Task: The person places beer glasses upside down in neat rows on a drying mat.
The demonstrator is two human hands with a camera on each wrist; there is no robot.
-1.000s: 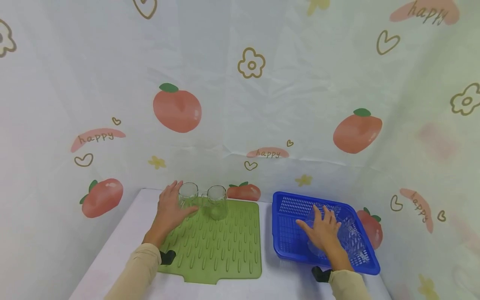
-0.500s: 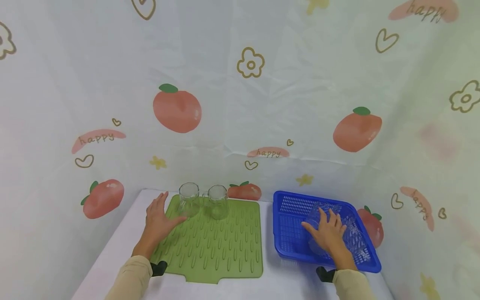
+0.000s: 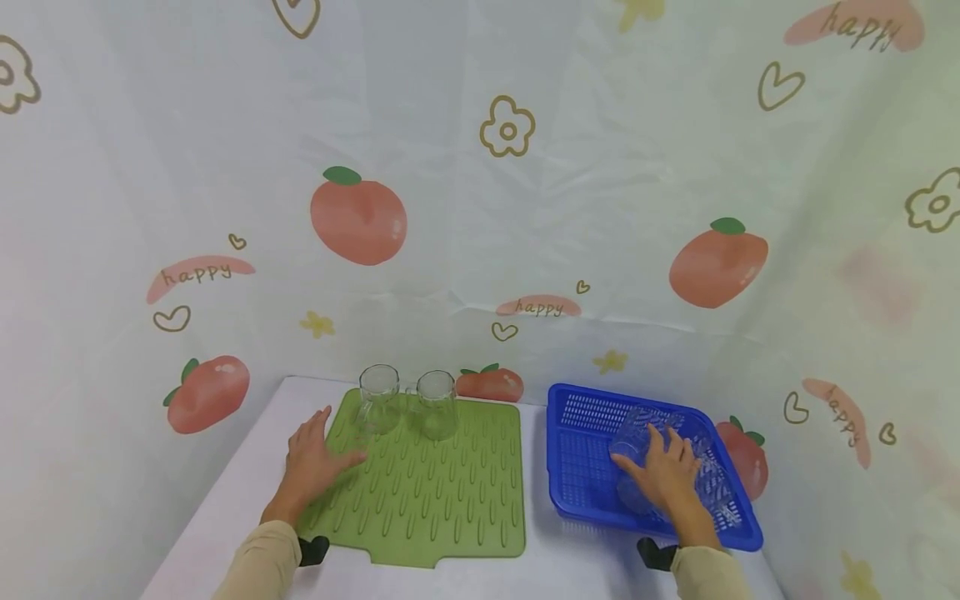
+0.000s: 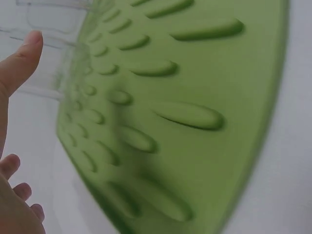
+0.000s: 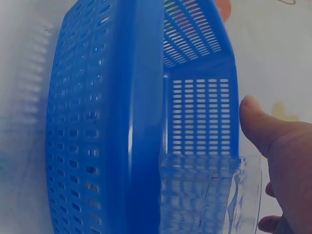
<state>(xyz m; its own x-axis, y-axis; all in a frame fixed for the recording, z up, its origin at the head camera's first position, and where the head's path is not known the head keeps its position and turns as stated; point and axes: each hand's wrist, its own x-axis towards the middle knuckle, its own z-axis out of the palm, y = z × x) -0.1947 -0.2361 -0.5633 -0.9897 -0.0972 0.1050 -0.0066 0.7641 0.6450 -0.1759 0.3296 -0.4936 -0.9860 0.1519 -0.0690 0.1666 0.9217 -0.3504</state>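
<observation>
Two clear glass mugs, a left one [image 3: 380,402] and a right one [image 3: 437,408], stand side by side at the back of a green ridged mat [image 3: 450,500]. My left hand [image 3: 309,462] hovers over the mat's left edge, thumb spread from the fingers and holding nothing; in the left wrist view its thumb [image 4: 24,58] shows in front of a mug. My right hand [image 3: 670,473] is over a blue perforated basket [image 3: 561,492], fingers spread above clear patterned glassware [image 3: 633,429]. In the right wrist view, a glass [image 5: 195,195] lies beside that hand; whether they touch I cannot tell.
More clear glassware [image 3: 712,487] fills the basket's right side, partly hidden by the right hand. A white-covered table [image 3: 536,575] carries the mat and basket. Behind it hangs a printed white curtain [image 3: 450,208], close to the mugs and basket.
My left hand has drawn back from the left mug, toward the left and nearer to me. The right hand has shifted slightly right and nearer to me over the basket, its fingers still spread.
</observation>
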